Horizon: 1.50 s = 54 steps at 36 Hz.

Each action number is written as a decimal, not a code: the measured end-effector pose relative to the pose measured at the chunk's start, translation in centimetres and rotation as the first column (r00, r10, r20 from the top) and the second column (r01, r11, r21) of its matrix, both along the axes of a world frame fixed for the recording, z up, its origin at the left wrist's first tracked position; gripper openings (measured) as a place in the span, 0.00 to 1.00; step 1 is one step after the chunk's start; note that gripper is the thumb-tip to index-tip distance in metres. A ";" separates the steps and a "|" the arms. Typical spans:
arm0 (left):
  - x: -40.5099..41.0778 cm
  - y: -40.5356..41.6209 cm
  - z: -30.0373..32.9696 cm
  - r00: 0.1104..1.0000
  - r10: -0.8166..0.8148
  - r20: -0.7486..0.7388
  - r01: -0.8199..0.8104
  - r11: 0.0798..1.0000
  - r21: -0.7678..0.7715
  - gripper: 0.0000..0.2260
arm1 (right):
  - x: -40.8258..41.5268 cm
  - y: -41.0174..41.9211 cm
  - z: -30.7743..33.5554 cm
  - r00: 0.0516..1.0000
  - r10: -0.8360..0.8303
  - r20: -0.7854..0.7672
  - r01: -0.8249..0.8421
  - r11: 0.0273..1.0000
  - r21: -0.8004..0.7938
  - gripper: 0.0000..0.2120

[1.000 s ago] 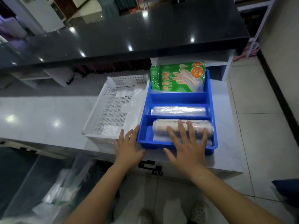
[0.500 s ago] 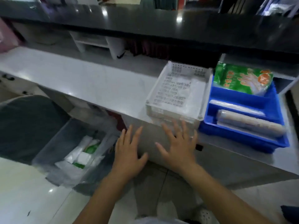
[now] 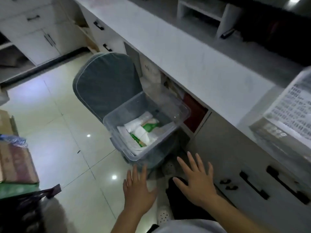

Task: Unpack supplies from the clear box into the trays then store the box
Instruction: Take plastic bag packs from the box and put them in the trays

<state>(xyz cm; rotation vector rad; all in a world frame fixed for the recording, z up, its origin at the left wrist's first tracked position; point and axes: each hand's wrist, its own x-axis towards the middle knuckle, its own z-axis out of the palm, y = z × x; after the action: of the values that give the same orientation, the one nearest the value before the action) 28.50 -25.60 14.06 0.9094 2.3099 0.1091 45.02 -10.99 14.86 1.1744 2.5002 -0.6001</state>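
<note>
The clear box [image 3: 175,106] sits low on a grey cushioned chair [image 3: 106,81] beside the counter. Inside it lie white and green supply packets [image 3: 143,130]. My left hand [image 3: 138,189] hovers just below the box's near corner, fingers spread, holding nothing. My right hand [image 3: 196,180] is spread open to the right of it, in front of the counter drawers, also empty. The white perforated tray [image 3: 292,105] shows only partly at the right edge on the counter. The blue tray is out of view.
The long white counter [image 3: 185,52] runs diagonally from top left to right, with drawers and black handles [image 3: 252,184] below it. Cardboard boxes and bags [image 3: 16,162] stand on the tiled floor at the left. White cabinets [image 3: 37,36] line the far left.
My view has swung left and down, from the trays on the counter to the clear box on the chair. Both hands left the blue tray and moved down toward the box, still open.
</note>
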 end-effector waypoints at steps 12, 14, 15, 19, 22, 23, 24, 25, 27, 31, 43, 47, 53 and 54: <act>-11.6 5.4 -1.1 0.987 0.158 -0.038 -0.162 0.973 -0.162 0.40 | -13.1 10.9 -6.1 0.986 0.164 0.011 -0.162 0.981 -0.103 0.38; -13.2 6.9 -1.1 0.987 0.159 -0.026 -0.161 0.969 -0.189 0.39 | -14.2 12.6 -7.3 0.983 0.181 0.045 -0.173 0.975 -0.143 0.38; -13.9 7.8 -1.2 0.987 0.161 -0.016 -0.161 0.969 -0.189 0.39 | -14.7 13.4 -8.0 0.980 0.191 0.061 -0.179 0.970 -0.163 0.38; -16.0 11.8 -2.1 0.992 0.124 0.016 -0.120 0.979 -0.166 0.37 | -15.6 15.6 -10.6 0.961 0.244 0.128 -0.214 0.953 -0.213 0.37; -16.7 13.7 -2.8 0.998 0.047 0.043 -0.037 0.976 -0.215 0.36 | -15.4 15.8 -11.9 0.959 0.237 0.153 -0.200 0.954 -0.221 0.37; -17.1 14.0 -3.0 0.998 0.023 0.051 -0.010 0.969 -0.247 0.37 | -15.5 15.7 -12.2 0.960 0.233 0.156 -0.195 0.955 -0.226 0.37; -17.7 14.1 -3.3 0.998 0.001 0.057 0.015 0.960 -0.280 0.37 | -15.7 15.5 -12.4 0.960 0.230 0.159 -0.190 0.954 -0.233 0.37; -18.3 14.2 -3.6 0.998 -0.019 0.062 0.037 0.951 -0.307 0.37 | -15.8 15.3 -12.6 0.960 0.228 0.163 -0.185 0.953 -0.241 0.37; -19.8 14.4 -4.4 0.996 -0.042 0.076 0.066 0.934 -0.350 0.38 | -16.1 14.9 -13.0 0.960 0.219 0.177 -0.170 0.951 -0.257 0.37; -22.7 15.5 -6.2 0.989 -0.100 0.108 0.137 0.898 -0.418 0.36 | -16.3 14.2 -12.9 0.968 0.164 0.190 -0.109 0.956 -0.272 0.36; -29.9 23.1 -14.3 0.921 -0.265 0.285 0.362 0.851 -0.380 0.27 | -19.5 12.6 -12.3 0.959 -0.088 0.270 0.161 0.952 -0.261 0.38; -31.3 25.2 -19.1 0.878 -0.395 0.271 0.472 0.811 -0.346 0.30 | -19.8 11.1 -13.8 0.954 -0.131 0.270 0.185 0.965 -0.186 0.40; -32.2 27.5 -25.0 0.885 -0.440 0.155 0.466 0.843 -0.269 0.32 | -19.2 10.2 -14.7 0.952 -0.134 0.275 0.169 0.980 -0.109 0.40; -32.3 27.6 -25.7 0.888 -0.443 0.126 0.460 0.847 -0.266 0.33 | -19.3 10.1 -14.8 0.950 -0.134 0.282 0.170 0.980 -0.106 0.40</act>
<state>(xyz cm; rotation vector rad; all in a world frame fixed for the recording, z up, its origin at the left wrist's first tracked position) -3.83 1.97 -11.69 1.2450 1.9262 -0.3894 25.75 -0.86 0.10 1.3119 2.1222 -0.5841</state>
